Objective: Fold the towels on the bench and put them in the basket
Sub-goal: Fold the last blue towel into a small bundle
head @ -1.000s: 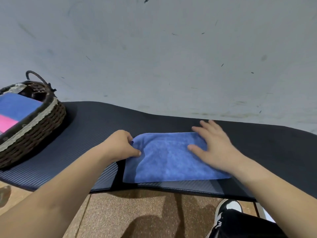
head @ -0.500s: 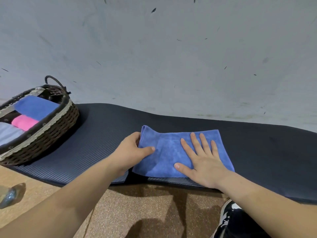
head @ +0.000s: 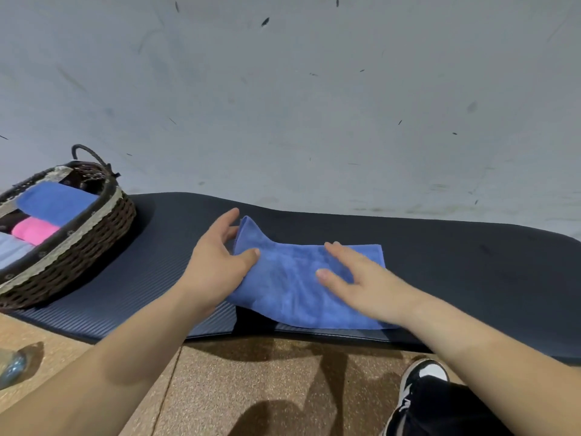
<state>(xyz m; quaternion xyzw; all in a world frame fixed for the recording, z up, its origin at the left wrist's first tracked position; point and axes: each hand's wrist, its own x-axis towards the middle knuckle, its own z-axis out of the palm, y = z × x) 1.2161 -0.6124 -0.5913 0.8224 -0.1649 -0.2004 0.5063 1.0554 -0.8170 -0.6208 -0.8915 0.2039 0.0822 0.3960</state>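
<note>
A folded blue towel (head: 292, 287) lies on the black padded bench (head: 471, 265), near its front edge. My left hand (head: 217, 265) grips the towel's left edge, thumb on top and fingers under, and that edge is raised off the bench. My right hand (head: 361, 278) rests flat on the towel's right half, fingers spread. At the bench's left end stands a dark wicker basket (head: 85, 237) that holds a folded blue towel (head: 56, 201), a rolled pink towel (head: 34, 229) and a pale blue one (head: 12, 251).
A grey wall (head: 283, 105) rises right behind the bench. Below the bench is a brown speckled floor (head: 251, 388). My black and white shoe (head: 421, 382) shows at the lower right. A clear bottle (head: 15, 366) lies on the floor at the far left.
My left hand has lifted the towel's left edge higher. My right hand has slid slightly right on the towel. The view has shifted, so the basket shows more.
</note>
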